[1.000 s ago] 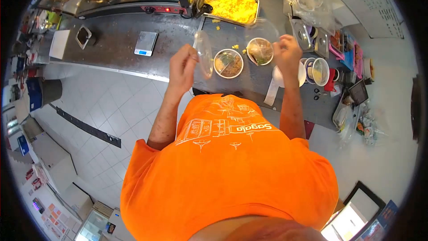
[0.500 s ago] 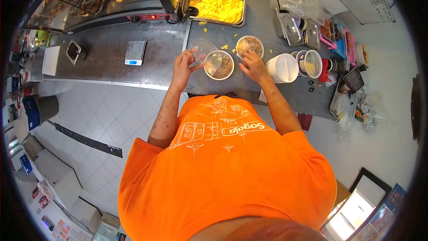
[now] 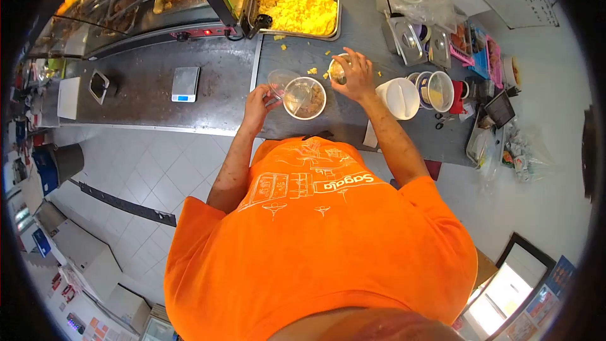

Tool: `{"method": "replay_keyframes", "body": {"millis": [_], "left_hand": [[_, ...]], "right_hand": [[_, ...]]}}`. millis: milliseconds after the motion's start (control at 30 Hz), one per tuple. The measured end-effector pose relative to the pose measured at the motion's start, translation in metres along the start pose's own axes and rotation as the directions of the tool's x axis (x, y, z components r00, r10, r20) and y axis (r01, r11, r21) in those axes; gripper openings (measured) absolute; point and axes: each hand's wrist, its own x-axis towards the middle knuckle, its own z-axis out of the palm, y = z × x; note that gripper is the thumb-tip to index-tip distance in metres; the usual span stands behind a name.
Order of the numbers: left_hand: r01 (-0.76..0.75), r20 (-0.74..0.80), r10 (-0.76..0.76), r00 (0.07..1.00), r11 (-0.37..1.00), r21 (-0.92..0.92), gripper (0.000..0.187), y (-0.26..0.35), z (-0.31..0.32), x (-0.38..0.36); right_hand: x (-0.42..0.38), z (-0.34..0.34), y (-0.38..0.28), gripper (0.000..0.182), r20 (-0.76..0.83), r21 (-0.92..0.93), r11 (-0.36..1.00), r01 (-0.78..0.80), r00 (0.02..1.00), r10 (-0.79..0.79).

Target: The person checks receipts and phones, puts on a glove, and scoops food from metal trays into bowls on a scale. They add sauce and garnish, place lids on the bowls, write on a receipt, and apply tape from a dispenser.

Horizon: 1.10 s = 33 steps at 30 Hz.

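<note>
My left hand (image 3: 256, 106) pinches the edge of a clear plastic lid (image 3: 281, 79), which is tilted beside a round white bowl (image 3: 308, 105). The bowl holds brownish food, and a clear piece overlaps its left half. To the right, my right hand (image 3: 355, 77) lies over a second white bowl (image 3: 336, 67), thumb on the near side and fingers bent over the far side. My palm and fingers hide most of that bowl. A white tub (image 3: 399, 99) stands just right of my right wrist.
Behind the bowls is a metal tray (image 3: 339, 19) of yellow food with a black-handled utensil (image 3: 261, 22). Yellow crumbs (image 3: 312, 71) dot the counter. Left stands a scale (image 3: 185, 83) below a heated display case (image 3: 205, 33). Stacked lids (image 3: 440, 91) and metal containers (image 3: 408, 36) are at right.
My right hand has shifted slightly up and left, spreading over the second bowl and covering more of it. My left hand has moved a little lower at the lid's edge.
</note>
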Motion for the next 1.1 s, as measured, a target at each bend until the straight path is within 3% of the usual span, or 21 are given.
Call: {"method": "replay_keyframes", "body": {"millis": [133, 200, 267, 333, 467, 533, 567, 633, 767, 867, 967, 1100], "left_hand": [[0.017, -0.028, -0.017, 0.999, 1.0, -0.002, 0.02, 0.0, -0.004, 0.003], [0.0, -0.046, 0.001, 0.999, 1.0, 0.02, 0.018, 0.001, -0.007, 0.005], [0.0, -0.07, 0.001, 0.998, 1.0, 0.016, 0.018, 0.001, -0.01, 0.006], [0.008, -0.091, -0.007, 0.996, 1.0, 0.012, 0.018, -0.001, -0.012, 0.007], [0.01, -0.072, -0.011, 0.997, 1.0, -0.009, 0.019, -0.003, -0.014, 0.011], [0.023, -0.06, -0.023, 0.998, 1.0, -0.003, 0.019, -0.004, -0.014, 0.012], [0.036, -0.065, -0.036, 0.997, 0.999, -0.002, 0.019, -0.004, -0.014, 0.013], [0.046, -0.068, -0.046, 0.997, 0.999, -0.002, 0.019, -0.004, -0.012, 0.016], [0.033, -0.075, -0.033, 0.997, 0.999, -0.001, 0.019, 0.001, -0.012, 0.017], [0.023, -0.086, -0.025, 0.996, 0.999, -0.03, 0.019, -0.002, -0.015, 0.016], [0.046, -0.112, -0.048, 0.993, 0.999, -0.023, 0.019, -0.006, -0.017, 0.015], [0.068, -0.105, -0.067, 0.992, 0.998, 0.0, 0.019, -0.009, -0.016, 0.016]], "right_hand": [[-0.004, -0.013, -0.013, 0.085, -0.021, -0.063, 0.991, -0.117, 0.993, 0.115], [-0.014, -0.016, -0.022, 0.085, -0.038, -0.084, 0.948, -0.308, 0.951, 0.306], [-0.023, -0.004, -0.017, 0.087, -0.05, -0.068, 0.953, -0.294, 0.956, 0.291], [-0.031, 0.014, -0.009, 0.086, -0.181, 0.166, 0.962, -0.219, 0.952, 0.248], [-0.009, -0.014, -0.019, 0.078, -0.204, 0.14, 0.962, -0.236, 0.944, 0.261], [0.007, -0.028, -0.024, 0.069, 0.042, -0.051, 0.993, -0.106, 0.993, 0.108], [0.01, -0.026, -0.023, 0.069, 0.045, -0.053, 0.992, -0.111, 0.993, 0.114], [0.016, -0.022, -0.021, 0.064, 0.265, -0.194, 0.976, 0.098, 0.963, -0.044], [0.024, -0.033, -0.026, 0.065, 0.297, -0.243, 0.965, 0.094, 0.955, -0.018], [0.023, -0.042, -0.027, 0.067, 0.335, -0.294, 0.956, 0.014, 0.938, 0.089], [0.018, -0.042, -0.027, 0.067, 0.337, -0.266, 0.963, -0.028, 0.934, 0.12], [-0.004, -0.014, -0.009, 0.068, 0.225, -0.126, 0.989, -0.078, 0.969, 0.105]]}}
